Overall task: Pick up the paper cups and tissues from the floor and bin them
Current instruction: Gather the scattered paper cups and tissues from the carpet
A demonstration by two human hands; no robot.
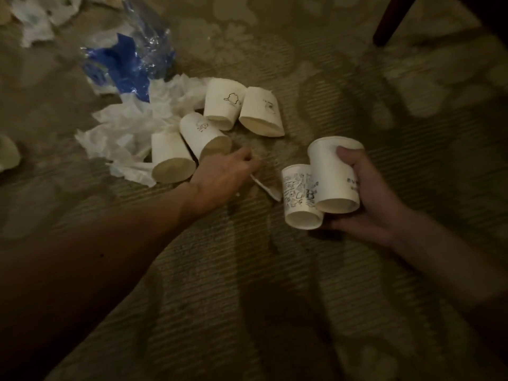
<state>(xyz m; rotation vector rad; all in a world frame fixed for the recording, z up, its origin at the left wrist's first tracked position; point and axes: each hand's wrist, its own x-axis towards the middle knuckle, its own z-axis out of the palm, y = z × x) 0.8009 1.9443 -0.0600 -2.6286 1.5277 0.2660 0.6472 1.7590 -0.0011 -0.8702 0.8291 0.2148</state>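
The right hand [367, 196] gripped a plain paper cup [334, 174], a printed cup [301, 196] touching it, right of centre. The left hand [222, 174] hovered mid-frame beside four fallen cups [203, 133] and crumpled tissues [123, 133] on the carpet [275, 284]; whether its fingers held anything could not be told.

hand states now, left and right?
Left hand: fingers curled by a white strip, grip unclear.
Right hand: holding white cup and printed cup.

My left hand [222, 171] hides its own fingertips, so I cannot tell whether they pinch the white strip [265, 188]; the fingers of my right hand [368, 196] vanish behind the plain cup [334, 171]; the tissues [35, 20] at top left are blurred and cut by the edge; the edge cup [8, 155] at far left is cropped.
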